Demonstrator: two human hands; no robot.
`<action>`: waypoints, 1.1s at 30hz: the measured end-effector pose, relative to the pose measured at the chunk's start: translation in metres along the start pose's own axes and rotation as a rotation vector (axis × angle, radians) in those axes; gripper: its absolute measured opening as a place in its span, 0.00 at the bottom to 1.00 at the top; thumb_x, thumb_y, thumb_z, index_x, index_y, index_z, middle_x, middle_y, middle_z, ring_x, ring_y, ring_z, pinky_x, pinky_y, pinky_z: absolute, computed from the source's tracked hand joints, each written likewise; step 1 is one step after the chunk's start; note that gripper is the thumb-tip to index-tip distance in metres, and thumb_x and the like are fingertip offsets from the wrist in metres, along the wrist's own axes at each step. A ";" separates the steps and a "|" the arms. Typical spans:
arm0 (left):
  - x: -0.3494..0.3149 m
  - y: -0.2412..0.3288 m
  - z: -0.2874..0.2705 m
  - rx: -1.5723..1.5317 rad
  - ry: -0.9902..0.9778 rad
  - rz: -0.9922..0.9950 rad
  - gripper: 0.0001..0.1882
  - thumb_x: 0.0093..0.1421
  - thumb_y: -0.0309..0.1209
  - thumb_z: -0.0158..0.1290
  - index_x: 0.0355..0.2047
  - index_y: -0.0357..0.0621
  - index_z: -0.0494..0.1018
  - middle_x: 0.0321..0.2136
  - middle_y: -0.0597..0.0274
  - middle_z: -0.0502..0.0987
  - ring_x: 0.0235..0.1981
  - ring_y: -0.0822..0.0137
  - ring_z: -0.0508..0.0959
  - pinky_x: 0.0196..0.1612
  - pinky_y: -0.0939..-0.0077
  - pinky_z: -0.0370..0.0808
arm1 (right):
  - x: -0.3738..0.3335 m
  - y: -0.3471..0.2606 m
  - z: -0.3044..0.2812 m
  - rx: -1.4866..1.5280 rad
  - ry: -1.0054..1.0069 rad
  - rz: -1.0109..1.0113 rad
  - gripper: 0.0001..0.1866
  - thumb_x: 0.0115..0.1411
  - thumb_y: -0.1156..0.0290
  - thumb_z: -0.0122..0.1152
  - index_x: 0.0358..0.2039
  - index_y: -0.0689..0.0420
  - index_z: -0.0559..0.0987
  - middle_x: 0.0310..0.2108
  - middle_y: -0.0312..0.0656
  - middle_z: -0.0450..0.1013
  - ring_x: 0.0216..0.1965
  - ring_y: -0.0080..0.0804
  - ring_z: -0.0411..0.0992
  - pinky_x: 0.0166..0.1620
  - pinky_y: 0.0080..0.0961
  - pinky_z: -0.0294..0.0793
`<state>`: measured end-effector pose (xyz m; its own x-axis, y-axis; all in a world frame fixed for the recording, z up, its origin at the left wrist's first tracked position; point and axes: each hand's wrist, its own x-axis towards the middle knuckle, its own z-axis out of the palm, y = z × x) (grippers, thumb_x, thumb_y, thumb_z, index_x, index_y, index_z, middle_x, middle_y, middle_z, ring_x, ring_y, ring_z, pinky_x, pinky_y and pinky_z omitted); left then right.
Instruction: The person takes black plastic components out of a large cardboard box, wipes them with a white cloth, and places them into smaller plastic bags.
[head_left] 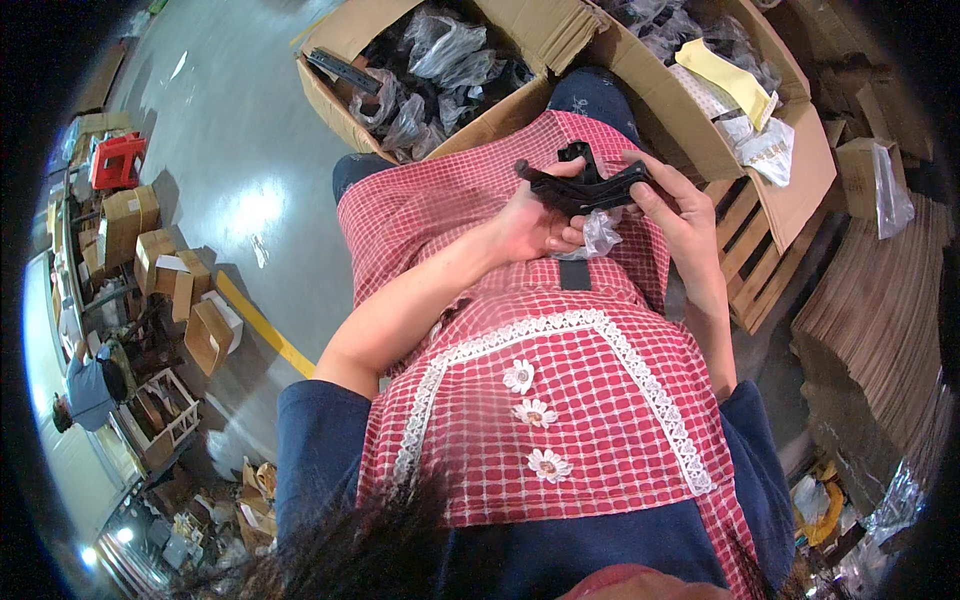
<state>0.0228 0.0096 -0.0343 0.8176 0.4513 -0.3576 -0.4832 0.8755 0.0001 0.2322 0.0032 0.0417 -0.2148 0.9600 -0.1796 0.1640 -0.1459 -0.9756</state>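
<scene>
Over my lap, both hands are on a black plastic bracket-like part with a curved, irregular shape. My left hand is closed around its left end from below. With thumb and fingers, my right hand pinches the right end. A crumpled piece of clear plastic hangs below the part, by the fingers of my left hand. What exactly the part belongs to I cannot tell. Beneath lies my red checked apron.
Ahead stands an open cardboard box of plastic-wrapped black parts. To its right, another carton holds wrapped parts and a yellow sheet, beside a wooden pallet. Flattened cardboard is stacked far right. Small boxes and a red stool stand left.
</scene>
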 end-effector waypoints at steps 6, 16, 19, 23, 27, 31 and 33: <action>-0.001 0.002 -0.004 0.057 0.045 -0.053 0.22 0.65 0.48 0.48 0.42 0.40 0.73 0.22 0.64 0.72 0.14 0.75 0.66 0.13 0.86 0.58 | -0.003 0.003 -0.009 -0.064 -0.096 -0.041 0.18 0.64 0.67 0.60 0.52 0.62 0.79 0.45 0.38 0.76 0.47 0.23 0.72 0.53 0.22 0.69; -0.011 -0.001 0.027 0.384 0.282 0.024 0.24 0.66 0.56 0.49 0.36 0.45 0.73 0.20 0.68 0.68 0.15 0.76 0.66 0.13 0.86 0.55 | -0.006 0.008 -0.015 0.081 -0.040 0.096 0.21 0.59 0.73 0.57 0.52 0.66 0.77 0.45 0.40 0.77 0.47 0.25 0.72 0.55 0.22 0.68; -0.009 -0.002 0.019 0.402 0.178 0.032 0.28 0.66 0.62 0.44 0.39 0.48 0.74 0.22 0.67 0.72 0.15 0.76 0.67 0.13 0.86 0.56 | -0.007 0.008 -0.015 0.154 -0.023 0.132 0.21 0.56 0.76 0.57 0.51 0.67 0.77 0.44 0.40 0.77 0.46 0.26 0.73 0.54 0.22 0.68; -0.006 -0.009 0.016 0.498 0.209 0.153 0.31 0.67 0.65 0.39 0.42 0.50 0.73 0.24 0.68 0.76 0.14 0.77 0.67 0.13 0.85 0.55 | -0.006 0.017 -0.019 0.159 -0.081 0.163 0.19 0.53 0.79 0.57 0.47 0.67 0.77 0.43 0.39 0.77 0.45 0.25 0.72 0.52 0.23 0.69; -0.009 -0.008 0.015 0.510 0.128 0.151 0.35 0.63 0.69 0.39 0.38 0.50 0.75 0.20 0.68 0.76 0.13 0.77 0.69 0.13 0.84 0.60 | -0.005 0.019 -0.017 0.141 -0.086 0.195 0.17 0.52 0.80 0.57 0.44 0.66 0.77 0.40 0.38 0.76 0.43 0.24 0.72 0.51 0.22 0.69; -0.007 -0.007 0.016 0.487 0.191 0.140 0.36 0.61 0.72 0.37 0.36 0.51 0.74 0.18 0.67 0.74 0.13 0.75 0.70 0.14 0.83 0.63 | -0.002 0.020 -0.022 0.191 -0.079 0.208 0.15 0.51 0.80 0.58 0.41 0.64 0.77 0.39 0.38 0.76 0.43 0.24 0.72 0.50 0.20 0.68; -0.008 -0.006 0.017 0.460 0.195 0.115 0.36 0.62 0.72 0.37 0.36 0.52 0.73 0.17 0.67 0.73 0.13 0.74 0.69 0.14 0.82 0.63 | 0.002 0.021 -0.026 0.209 -0.067 0.207 0.13 0.51 0.79 0.59 0.39 0.64 0.77 0.37 0.37 0.76 0.41 0.23 0.72 0.48 0.19 0.67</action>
<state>0.0243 0.0041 -0.0160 0.6725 0.5469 -0.4987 -0.3427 0.8273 0.4452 0.2605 0.0082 0.0243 -0.2616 0.8879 -0.3785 0.0103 -0.3895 -0.9210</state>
